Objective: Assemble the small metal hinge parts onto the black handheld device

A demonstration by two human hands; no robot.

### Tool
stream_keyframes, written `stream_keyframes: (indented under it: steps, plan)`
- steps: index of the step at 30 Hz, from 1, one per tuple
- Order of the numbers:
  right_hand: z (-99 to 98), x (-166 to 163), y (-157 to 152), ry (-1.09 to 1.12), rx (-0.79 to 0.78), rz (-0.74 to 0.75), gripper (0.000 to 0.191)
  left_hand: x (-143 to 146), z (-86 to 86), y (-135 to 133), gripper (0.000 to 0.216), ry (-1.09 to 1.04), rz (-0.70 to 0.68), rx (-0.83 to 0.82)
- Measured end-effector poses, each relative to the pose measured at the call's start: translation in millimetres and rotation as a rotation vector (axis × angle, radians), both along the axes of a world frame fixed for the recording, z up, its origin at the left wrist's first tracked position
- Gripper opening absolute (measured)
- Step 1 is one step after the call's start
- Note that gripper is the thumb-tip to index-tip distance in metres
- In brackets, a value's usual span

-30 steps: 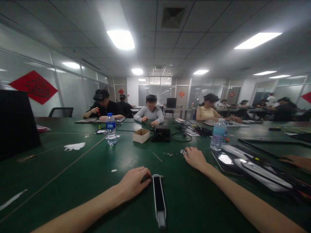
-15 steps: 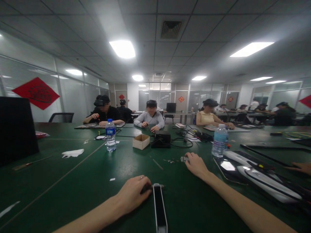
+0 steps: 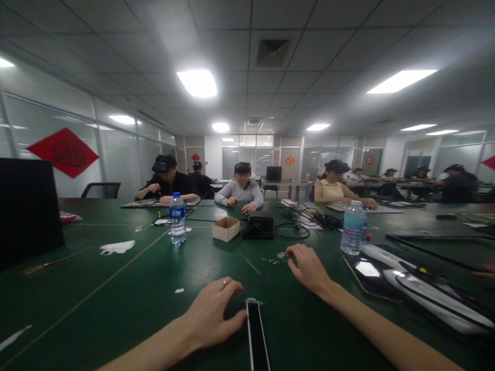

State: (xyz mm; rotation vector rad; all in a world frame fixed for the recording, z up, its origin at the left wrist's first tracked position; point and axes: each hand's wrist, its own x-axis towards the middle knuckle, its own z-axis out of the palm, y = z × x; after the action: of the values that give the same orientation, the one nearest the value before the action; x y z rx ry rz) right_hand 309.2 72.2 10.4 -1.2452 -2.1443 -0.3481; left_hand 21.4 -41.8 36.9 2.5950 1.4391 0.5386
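Note:
Lying lengthwise in front of me is a long, narrow dark object with a white frame [image 3: 257, 335]. Beside its upper left edge is my left hand [image 3: 214, 312], open, with thumb and fingers apart; the thumb tip reaches the frame, though I cannot tell whether it touches. My right hand [image 3: 309, 268] is farther out on the table, open, its thumb apart from its bent fingers, and nothing shows in its grip. Just left of its fingertips is a small pale metal-looking part [image 3: 281, 255]. Several tiny parts [image 3: 274, 262] lie beside it, too small to name.
A small open cardboard box [image 3: 225, 229] and a black device [image 3: 258, 225] with cables stand ahead. Water bottles [image 3: 178, 221] [image 3: 351, 229] stand on both sides. White curved casings [image 3: 433, 299] lie at right. A white glove-like cloth [image 3: 117, 247] lies left. People sit across the table.
My right hand has let go of the small metal part, which now lies left of its fingertips. The left hand's fingers have spread and lifted away from the end of the long object.

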Motion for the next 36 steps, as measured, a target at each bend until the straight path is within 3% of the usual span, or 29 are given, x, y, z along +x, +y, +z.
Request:
stream_keyframes:
  steps: [8, 13, 16, 20, 26, 31, 36]
  plan:
    - [2.4, -53.7, -59.0, -0.032, 0.264, 0.562, 0.013, -4.4, -16.5, 2.6, 0.024, -0.181, -0.131, 0.173]
    - [6.0, -68.2, -83.2, -0.032, 0.320, 0.723, 0.011, 0.9, -11.8, -7.2, 0.018, -0.314, -0.209, 0.034]
    - [7.3, -69.1, -85.5, -0.010, 0.344, 0.728, 0.011, 7.3, -3.9, -12.7, 0.022, -0.484, -0.243, -0.102]
    - [8.6, -64.7, -79.5, -0.021, 0.296, 0.671, 0.011, 8.6, 0.4, -7.7, 0.019, -0.462, -0.103, -0.117]
    - [9.6, -47.8, -65.7, -0.104, 0.042, 0.564, 0.006, -3.1, 3.8, 7.9, 0.022, -0.390, 0.099, -0.162]
    - [10.1, -44.9, -63.2, -0.242, -0.183, 0.506, 0.009, -4.4, 8.0, 10.0, 0.021, -0.296, 0.156, -0.206]
    - [11.6, -49.3, -65.5, -0.315, -0.261, 0.471, 0.012, -6.9, 9.1, 12.1, 0.022, -0.271, 0.153, -0.227]
